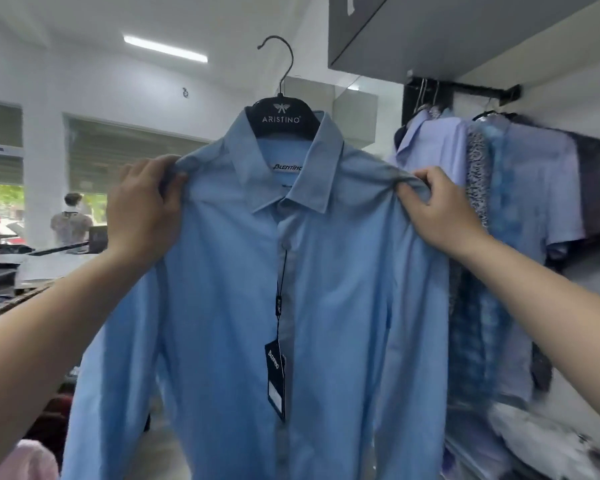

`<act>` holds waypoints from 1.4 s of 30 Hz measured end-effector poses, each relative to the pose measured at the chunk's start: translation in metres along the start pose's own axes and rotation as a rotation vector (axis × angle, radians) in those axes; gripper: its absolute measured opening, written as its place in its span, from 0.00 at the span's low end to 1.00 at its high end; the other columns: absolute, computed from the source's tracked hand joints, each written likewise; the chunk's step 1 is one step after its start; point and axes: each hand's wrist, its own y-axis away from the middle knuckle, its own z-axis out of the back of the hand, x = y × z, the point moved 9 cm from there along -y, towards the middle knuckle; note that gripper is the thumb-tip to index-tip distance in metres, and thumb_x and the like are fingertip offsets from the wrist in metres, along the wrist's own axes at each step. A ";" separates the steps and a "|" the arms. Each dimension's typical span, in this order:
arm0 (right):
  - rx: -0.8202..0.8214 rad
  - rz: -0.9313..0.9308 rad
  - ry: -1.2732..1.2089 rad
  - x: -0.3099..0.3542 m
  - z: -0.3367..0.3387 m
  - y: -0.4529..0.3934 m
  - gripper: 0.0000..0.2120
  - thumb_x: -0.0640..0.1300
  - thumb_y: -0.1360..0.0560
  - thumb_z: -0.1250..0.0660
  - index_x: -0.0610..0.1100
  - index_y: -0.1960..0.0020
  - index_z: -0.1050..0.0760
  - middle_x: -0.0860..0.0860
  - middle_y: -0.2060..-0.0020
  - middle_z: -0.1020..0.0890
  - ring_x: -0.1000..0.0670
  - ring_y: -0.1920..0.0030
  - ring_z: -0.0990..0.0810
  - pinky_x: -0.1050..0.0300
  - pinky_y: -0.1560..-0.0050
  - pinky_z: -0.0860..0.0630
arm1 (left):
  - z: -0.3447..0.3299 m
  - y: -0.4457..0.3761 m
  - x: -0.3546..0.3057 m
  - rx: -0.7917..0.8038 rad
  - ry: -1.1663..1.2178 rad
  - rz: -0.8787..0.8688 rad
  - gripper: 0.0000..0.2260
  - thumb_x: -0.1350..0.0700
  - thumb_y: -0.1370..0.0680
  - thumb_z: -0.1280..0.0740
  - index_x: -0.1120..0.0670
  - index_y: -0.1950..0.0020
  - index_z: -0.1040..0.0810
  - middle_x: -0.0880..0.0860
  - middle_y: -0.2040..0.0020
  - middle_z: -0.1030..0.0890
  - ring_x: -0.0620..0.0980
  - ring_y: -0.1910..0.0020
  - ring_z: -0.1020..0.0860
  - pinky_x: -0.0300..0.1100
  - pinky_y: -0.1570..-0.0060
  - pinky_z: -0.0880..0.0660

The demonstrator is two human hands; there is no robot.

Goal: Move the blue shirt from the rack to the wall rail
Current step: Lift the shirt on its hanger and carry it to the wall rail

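The blue shirt (229, 292) hangs on a black hanger (280, 116) in the air in front of me, front facing me, a dark price tag (276, 377) dangling down its placket. My left hand (142, 206) grips the shirt's left shoulder and my right hand (440, 211) grips its right shoulder. The hanger's hook (281, 57) points up and rests on nothing. The black wall rail (471, 90) sits up at the right, under a grey overhead cabinet (447, 32).
Several shirts (520, 188) hang packed on the wall rail, with folded clothes (541, 434) below them. At the left are a display table's edge (18, 299), a mannequin (70, 220) near the window, and a pink garment (25, 462) at the bottom corner.
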 end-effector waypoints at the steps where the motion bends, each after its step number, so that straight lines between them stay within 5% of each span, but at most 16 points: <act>1: -0.014 -0.003 0.025 0.001 0.018 0.003 0.17 0.64 0.27 0.39 0.53 0.48 0.27 0.51 0.52 0.18 0.46 0.50 0.21 0.52 0.53 0.27 | -0.005 0.001 -0.008 0.007 0.037 -0.003 0.13 0.53 0.19 0.38 0.54 0.36 0.23 0.59 0.43 0.20 0.61 0.42 0.26 0.53 0.42 0.31; 8: -0.049 0.001 0.276 0.023 0.140 0.034 0.13 0.56 0.23 0.37 0.52 0.43 0.23 0.46 0.47 0.16 0.43 0.45 0.20 0.52 0.51 0.26 | -0.031 0.006 -0.074 0.040 0.261 -0.033 0.13 0.52 0.20 0.37 0.53 0.37 0.23 0.59 0.44 0.19 0.61 0.44 0.26 0.51 0.44 0.32; 17: -0.099 -0.085 0.603 0.070 0.304 0.073 0.11 0.59 0.26 0.39 0.54 0.52 0.27 0.49 0.58 0.18 0.42 0.54 0.20 0.51 0.59 0.27 | -0.034 0.017 -0.199 0.089 0.494 -0.081 0.12 0.54 0.19 0.37 0.57 0.40 0.22 0.63 0.48 0.20 0.65 0.46 0.26 0.57 0.46 0.29; 42: -0.158 -0.239 1.334 0.214 0.730 0.144 0.15 0.61 0.25 0.42 0.55 0.47 0.24 0.48 0.49 0.16 0.40 0.49 0.21 0.48 0.55 0.27 | 0.048 0.049 -0.598 0.105 0.960 -0.119 0.12 0.53 0.18 0.38 0.56 0.38 0.24 0.63 0.44 0.21 0.64 0.43 0.27 0.59 0.44 0.30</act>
